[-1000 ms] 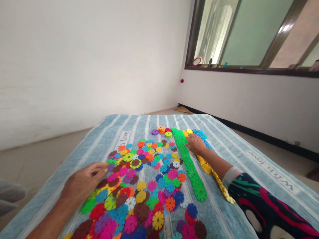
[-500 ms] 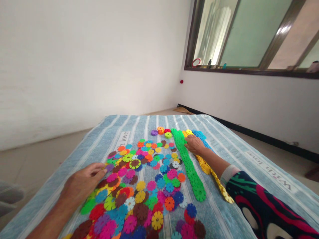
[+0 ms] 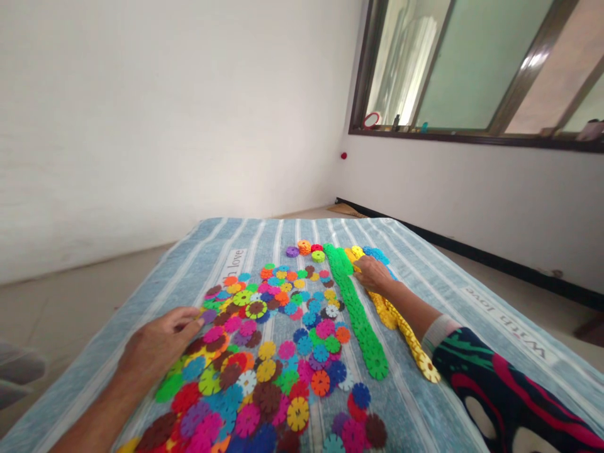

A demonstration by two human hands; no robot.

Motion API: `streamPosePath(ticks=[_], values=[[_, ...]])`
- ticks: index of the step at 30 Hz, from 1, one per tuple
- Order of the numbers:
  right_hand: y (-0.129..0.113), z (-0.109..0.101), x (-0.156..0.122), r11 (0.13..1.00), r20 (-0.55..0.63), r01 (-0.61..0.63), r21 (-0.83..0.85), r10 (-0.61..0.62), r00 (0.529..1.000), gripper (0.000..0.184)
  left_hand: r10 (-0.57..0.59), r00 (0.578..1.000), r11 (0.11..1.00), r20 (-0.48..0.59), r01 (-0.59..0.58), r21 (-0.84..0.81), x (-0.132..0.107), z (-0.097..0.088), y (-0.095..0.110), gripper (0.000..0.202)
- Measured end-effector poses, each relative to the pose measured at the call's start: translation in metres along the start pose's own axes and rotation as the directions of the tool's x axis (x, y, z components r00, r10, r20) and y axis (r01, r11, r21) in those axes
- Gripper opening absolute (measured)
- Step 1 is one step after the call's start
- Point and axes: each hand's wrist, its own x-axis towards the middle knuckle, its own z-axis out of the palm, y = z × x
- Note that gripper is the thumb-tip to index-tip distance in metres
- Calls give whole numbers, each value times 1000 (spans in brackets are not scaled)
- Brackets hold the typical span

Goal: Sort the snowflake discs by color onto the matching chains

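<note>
Pinched between the thumb and fingers of my left hand (image 3: 163, 340) is a purple notched disc (image 3: 207, 316), at the left edge of a loose pile of mixed-colour notched discs (image 3: 267, 396). My right hand (image 3: 374, 274) is closed at the far right, beside the upper part of a long overlapping green row of discs (image 3: 356, 308). A bit of yellow, seemingly a yellow notched disc (image 3: 357, 267), shows at its fingertips. A yellow row of discs (image 3: 413, 343) runs beneath the right hand and forearm, partly hidden by them.
Blue discs (image 3: 376, 253) lie beyond the right hand. Small stacks stand at the far side: purple (image 3: 292, 251), orange (image 3: 304, 247) and lime (image 3: 318, 256). A striped blue cloth (image 3: 184, 264) covers the surface; walls and a window (image 3: 465, 69) lie beyond.
My right hand has shifted slightly right, away from the green row, and yellow now shows at its fingertips. The yellow row's near end has moved a little. My left hand stays almost still.
</note>
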Motion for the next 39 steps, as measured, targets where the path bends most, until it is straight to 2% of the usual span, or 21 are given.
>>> streamPosePath(ticks=[5,10,14,17,21,25,29,34,36,39], values=[[-15,-10,-17,997,-35,52,51,-50,998,19,15,1000,999,4,-15,38,-6,-2,7,36],[-53,-17,-62,965,-85,198,171,-186,979,18,38,999,999,9,-38,39,-12,-1,10,37],[-88,-18,-102,826,-216,416,381,-358,909,13,25,1000,999,-3,-25,25,-13,4,10,36],[-107,-18,-126,756,-266,485,439,-407,874,12,40,999,999,-17,-40,15,-13,6,9,37],[-123,-19,-146,732,-272,490,473,-408,871,12,55,998,998,-25,-55,26,-14,6,11,35],[-134,-15,-153,728,-259,489,480,-415,872,13,77,997,997,-30,-76,13,-15,6,11,35],[-147,-8,-152,795,-247,457,399,-386,889,10,76,997,997,-28,-76,-2,-13,9,8,35],[-164,-3,-150,907,-104,338,250,-322,941,8,73,997,997,-28,-73,-1,-13,11,7,35],[-167,-2,-151,914,-51,326,240,-324,945,8,75,997,997,-27,-75,3,-13,11,7,35],[-169,-2,-151,894,-36,343,287,-348,937,5,85,996,996,-29,-85,0,-14,11,8,34]])
